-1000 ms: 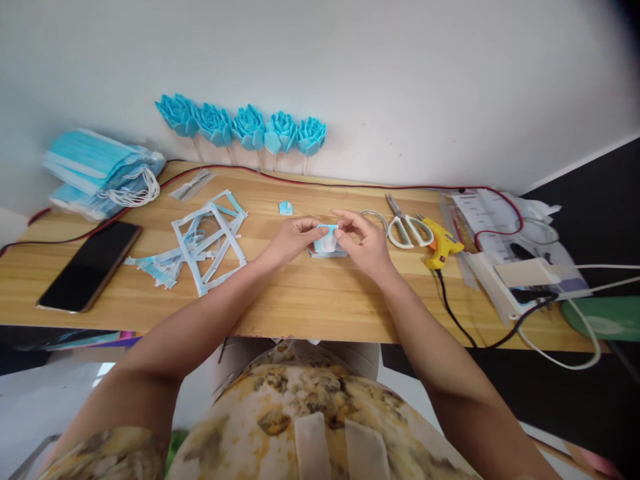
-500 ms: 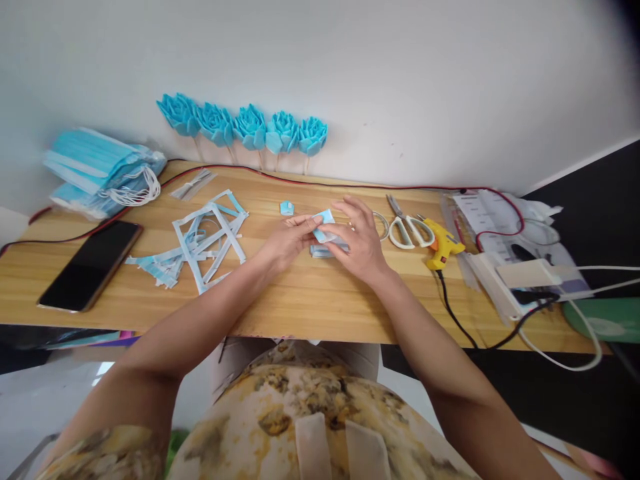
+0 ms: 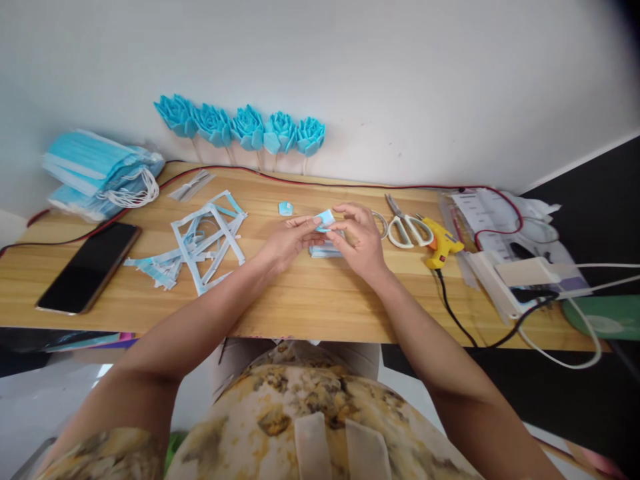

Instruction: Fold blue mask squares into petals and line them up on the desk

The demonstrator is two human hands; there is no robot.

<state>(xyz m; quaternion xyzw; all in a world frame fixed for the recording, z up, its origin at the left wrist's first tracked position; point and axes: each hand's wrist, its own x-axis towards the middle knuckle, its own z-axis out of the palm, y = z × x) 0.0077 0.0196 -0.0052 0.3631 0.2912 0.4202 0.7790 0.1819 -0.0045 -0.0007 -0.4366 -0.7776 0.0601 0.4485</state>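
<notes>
My left hand [image 3: 290, 244] pinches a small blue piece of mask fabric [image 3: 327, 217] between thumb and fingers. From the other side, my right hand [image 3: 361, 245] grips the lower right of the same piece, its thumb and fingertips close together and the index finger bent above. Under the hands, partly hidden, lies a stack of blue-and-white fabric pieces [image 3: 325, 251] on the wooden table [image 3: 300, 300]. Just beyond my left hand is a small folded blue piece [image 3: 285, 209]. A roll of tape [image 3: 381, 225] shows partly behind my right hand.
White-handled scissors [image 3: 410, 230] and a yellow glue gun [image 3: 443, 247] lie to the right, near a power strip [image 3: 500, 287] with cables. Cut strips [image 3: 205, 240], a phone [image 3: 90, 267] and packed masks [image 3: 100, 167] are at left. Several blue fabric flowers [image 3: 249, 128] lean on the wall.
The blue piece has turned slightly in my fingers, and its upper part now shows more. My right-hand fingers have bent and drawn down toward its lower edge.
</notes>
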